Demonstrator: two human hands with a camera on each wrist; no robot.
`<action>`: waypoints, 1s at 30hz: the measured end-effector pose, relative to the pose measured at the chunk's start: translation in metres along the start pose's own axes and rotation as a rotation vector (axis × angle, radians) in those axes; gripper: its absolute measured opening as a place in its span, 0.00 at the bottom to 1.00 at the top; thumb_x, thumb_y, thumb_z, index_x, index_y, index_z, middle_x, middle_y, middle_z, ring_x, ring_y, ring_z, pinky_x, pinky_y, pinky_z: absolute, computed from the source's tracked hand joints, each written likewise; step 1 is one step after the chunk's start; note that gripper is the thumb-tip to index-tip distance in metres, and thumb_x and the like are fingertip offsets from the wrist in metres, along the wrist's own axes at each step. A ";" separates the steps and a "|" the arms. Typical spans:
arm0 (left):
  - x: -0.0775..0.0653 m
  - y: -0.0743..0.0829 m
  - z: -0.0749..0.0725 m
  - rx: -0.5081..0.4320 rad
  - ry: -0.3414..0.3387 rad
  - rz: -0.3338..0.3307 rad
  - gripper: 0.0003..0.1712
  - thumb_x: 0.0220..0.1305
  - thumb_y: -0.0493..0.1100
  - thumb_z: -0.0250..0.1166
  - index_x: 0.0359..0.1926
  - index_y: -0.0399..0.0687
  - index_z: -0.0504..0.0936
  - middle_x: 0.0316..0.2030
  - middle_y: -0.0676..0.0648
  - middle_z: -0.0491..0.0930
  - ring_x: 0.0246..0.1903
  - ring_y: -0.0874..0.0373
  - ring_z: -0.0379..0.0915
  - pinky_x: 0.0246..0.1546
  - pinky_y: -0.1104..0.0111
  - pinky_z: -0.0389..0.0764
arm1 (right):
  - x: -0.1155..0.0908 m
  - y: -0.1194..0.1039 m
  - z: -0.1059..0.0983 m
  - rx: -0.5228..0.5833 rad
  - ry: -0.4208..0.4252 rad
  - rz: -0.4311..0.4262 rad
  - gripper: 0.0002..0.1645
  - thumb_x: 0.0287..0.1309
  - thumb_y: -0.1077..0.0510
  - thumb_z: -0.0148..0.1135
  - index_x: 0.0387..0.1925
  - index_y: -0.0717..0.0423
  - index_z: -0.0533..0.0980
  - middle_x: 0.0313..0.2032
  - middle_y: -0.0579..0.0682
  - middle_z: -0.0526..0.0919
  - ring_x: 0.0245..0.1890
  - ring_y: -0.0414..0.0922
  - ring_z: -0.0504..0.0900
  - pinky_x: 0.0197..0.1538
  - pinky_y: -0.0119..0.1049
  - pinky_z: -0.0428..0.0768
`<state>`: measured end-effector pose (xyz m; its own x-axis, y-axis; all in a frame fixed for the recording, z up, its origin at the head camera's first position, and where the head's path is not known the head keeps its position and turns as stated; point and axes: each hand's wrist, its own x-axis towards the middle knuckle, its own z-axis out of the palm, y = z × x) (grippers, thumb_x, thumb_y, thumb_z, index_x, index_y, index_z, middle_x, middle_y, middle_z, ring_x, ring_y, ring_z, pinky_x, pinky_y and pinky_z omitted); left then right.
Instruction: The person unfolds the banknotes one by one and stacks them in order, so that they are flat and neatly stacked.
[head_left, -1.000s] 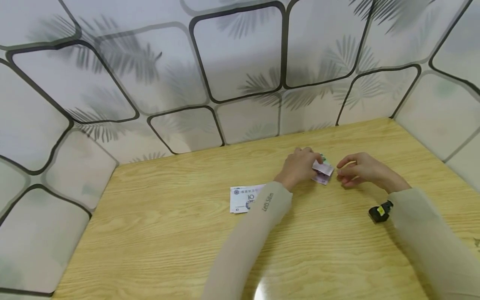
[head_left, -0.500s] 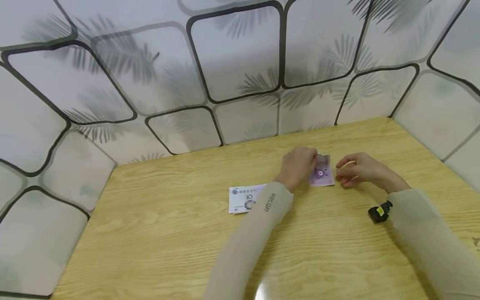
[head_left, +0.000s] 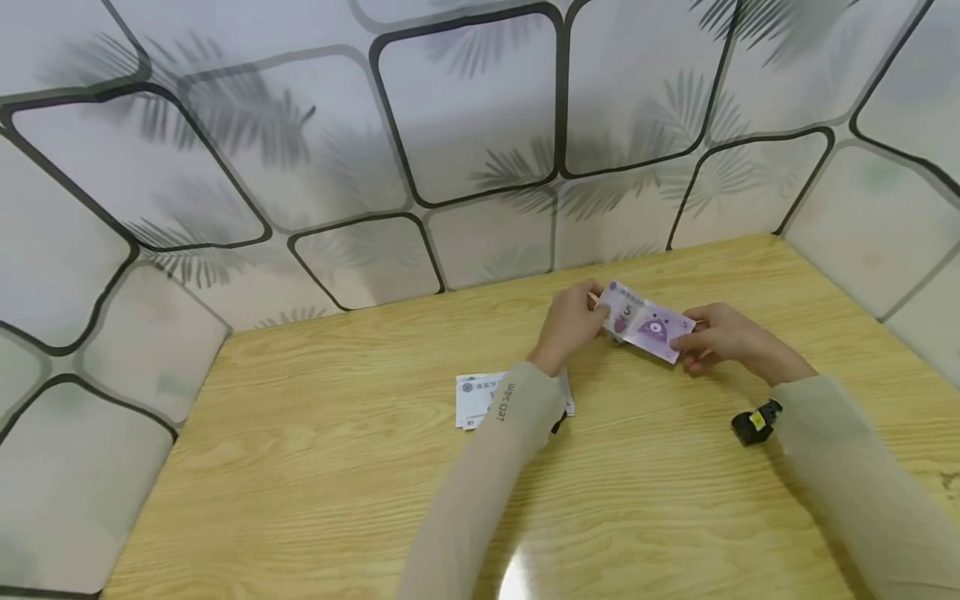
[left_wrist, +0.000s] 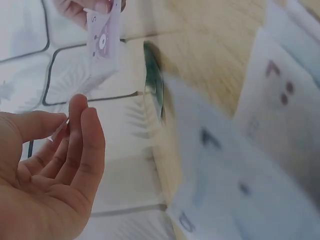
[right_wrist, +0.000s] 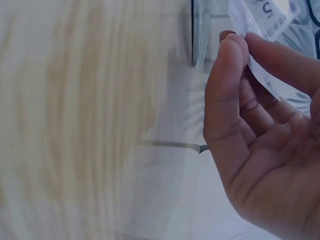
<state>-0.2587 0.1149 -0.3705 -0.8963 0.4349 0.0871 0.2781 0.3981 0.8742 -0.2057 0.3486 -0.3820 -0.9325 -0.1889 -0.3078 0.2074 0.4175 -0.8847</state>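
Observation:
A purple play banknote (head_left: 643, 323) marked with a 5 is stretched between my two hands, its right end tilted down. My left hand (head_left: 567, 323) pinches its left end between thumb and fingertips, also seen in the left wrist view. At the other end, my right hand (head_left: 726, 340) pinches the note (right_wrist: 264, 14), its thumb and index finger meeting on the paper in the right wrist view. Beneath the purple note lies a green note (left_wrist: 153, 75), mostly hidden in the head view. Several whitish notes (head_left: 474, 400), the top one partly under my left sleeve, lie to the left.
A wooden table (head_left: 322, 467) bears everything. Patterned fabric walls (head_left: 487, 108) rise along its back and sides. A black device with a yellow mark (head_left: 756, 422) sits at my right cuff. In the left wrist view the whitish notes (left_wrist: 235, 180) loom close and blurred.
My left hand has lifted the purple note from the table and turned it crosswise. My right hand, empty before, has taken its right end. The left forearm has shifted slightly left.

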 end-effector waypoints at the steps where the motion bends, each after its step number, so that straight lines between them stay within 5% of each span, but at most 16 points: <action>1: -0.001 0.000 -0.002 -0.038 0.001 -0.015 0.13 0.72 0.30 0.59 0.55 0.32 0.78 0.24 0.48 0.76 0.29 0.42 0.85 0.24 0.69 0.84 | 0.000 0.000 0.000 0.014 0.012 -0.004 0.15 0.69 0.68 0.59 0.50 0.75 0.68 0.26 0.51 0.82 0.24 0.41 0.82 0.32 0.37 0.87; 5: -0.005 -0.001 -0.010 -0.100 0.007 -0.061 0.14 0.73 0.32 0.59 0.57 0.32 0.78 0.26 0.44 0.83 0.32 0.40 0.85 0.35 0.54 0.87 | 0.001 0.002 -0.002 0.053 0.052 -0.033 0.09 0.71 0.67 0.58 0.47 0.71 0.71 0.28 0.50 0.83 0.27 0.41 0.82 0.34 0.37 0.87; 15: -0.013 -0.007 -0.029 -0.180 0.059 -0.088 0.11 0.71 0.31 0.61 0.52 0.32 0.82 0.29 0.44 0.81 0.35 0.36 0.84 0.38 0.53 0.88 | -0.003 0.001 -0.002 0.135 0.053 -0.125 0.08 0.75 0.64 0.53 0.38 0.67 0.73 0.27 0.52 0.80 0.29 0.43 0.81 0.36 0.38 0.87; 30: -0.030 -0.021 -0.051 -0.287 0.026 -0.121 0.09 0.69 0.28 0.61 0.48 0.31 0.81 0.31 0.37 0.84 0.31 0.42 0.84 0.39 0.55 0.88 | 0.001 -0.003 0.004 0.293 0.037 -0.188 0.05 0.74 0.65 0.56 0.38 0.62 0.74 0.27 0.50 0.80 0.27 0.42 0.79 0.32 0.36 0.85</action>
<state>-0.2553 0.0529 -0.3668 -0.9263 0.3764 -0.0170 0.0633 0.1999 0.9778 -0.2063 0.3437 -0.3805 -0.9715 -0.2034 -0.1217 0.1021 0.1043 -0.9893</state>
